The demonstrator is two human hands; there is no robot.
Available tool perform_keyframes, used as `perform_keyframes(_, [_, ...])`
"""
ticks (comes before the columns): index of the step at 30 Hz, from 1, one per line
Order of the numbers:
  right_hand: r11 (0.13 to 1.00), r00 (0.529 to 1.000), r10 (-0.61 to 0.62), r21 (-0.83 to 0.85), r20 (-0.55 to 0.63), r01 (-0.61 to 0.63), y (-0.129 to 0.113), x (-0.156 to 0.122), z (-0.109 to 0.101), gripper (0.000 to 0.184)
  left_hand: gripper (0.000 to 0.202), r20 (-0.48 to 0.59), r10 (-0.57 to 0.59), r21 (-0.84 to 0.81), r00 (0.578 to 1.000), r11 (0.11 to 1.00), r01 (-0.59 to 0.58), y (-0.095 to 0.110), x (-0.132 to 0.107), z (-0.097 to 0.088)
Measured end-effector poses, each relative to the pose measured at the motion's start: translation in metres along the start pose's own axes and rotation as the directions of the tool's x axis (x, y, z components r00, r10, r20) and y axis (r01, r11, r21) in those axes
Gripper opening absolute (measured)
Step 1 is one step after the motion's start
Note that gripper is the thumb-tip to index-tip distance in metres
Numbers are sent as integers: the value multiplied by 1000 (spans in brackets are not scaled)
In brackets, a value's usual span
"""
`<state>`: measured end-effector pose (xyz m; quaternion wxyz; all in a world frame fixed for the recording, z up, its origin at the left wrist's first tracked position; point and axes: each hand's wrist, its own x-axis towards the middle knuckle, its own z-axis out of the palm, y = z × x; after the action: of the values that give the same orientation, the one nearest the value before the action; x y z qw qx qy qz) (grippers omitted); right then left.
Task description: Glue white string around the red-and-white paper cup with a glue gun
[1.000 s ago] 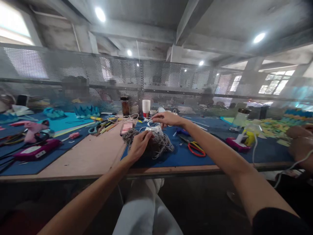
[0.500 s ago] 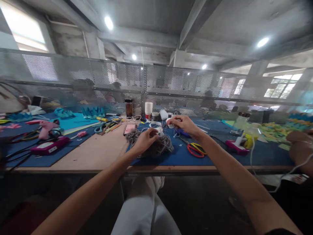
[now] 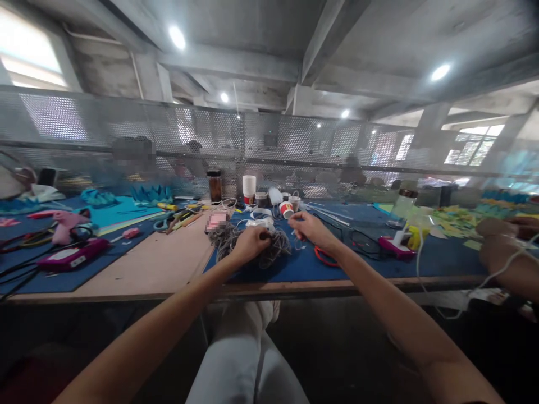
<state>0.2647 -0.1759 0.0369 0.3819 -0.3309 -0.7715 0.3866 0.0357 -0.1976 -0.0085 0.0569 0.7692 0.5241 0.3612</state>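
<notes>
A tangled bundle of grey string (image 3: 278, 247) lies on the blue mat in front of me. My left hand (image 3: 250, 242) rests over it with curled fingers, and what the fingertips grip is hidden. Just beyond them lies a white object (image 3: 259, 223), too blurred to name. My right hand (image 3: 310, 229) is beside the bundle, thumb and fingers closed together on something too small to make out. A red and white paper cup (image 3: 286, 210) tilts on the mat just past those fingertips, apart from them. Red-handled scissors (image 3: 324, 257) are partly covered by my right forearm.
White stacked cups (image 3: 249, 188) and a dark jar (image 3: 215, 188) stand at the back. Pink glue gun (image 3: 63, 224) and purple power strip (image 3: 73, 255) lie left; another strip (image 3: 396, 248) and a clear bottle (image 3: 402, 210) right. A co-worker's arm (image 3: 507, 255) reaches in from the right.
My right hand has let go of the paper cup and drawn back toward me. The cup now leans with its red side visible. My left hand stays at the string, and the view has shifted slightly.
</notes>
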Motion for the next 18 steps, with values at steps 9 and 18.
perform_keyframes(9, [937, 970, -227, -290, -91, 192, 37, 22, 40, 21, 19, -141, -23, -125, 990, 992, 5, 15, -7, -22])
perform_keyframes(18, [961, 918, -252, -192, -308, 200, 29, 18, 17, 26, 20, -150, -165, -30, 975, 986, 163, -3, -7, -42])
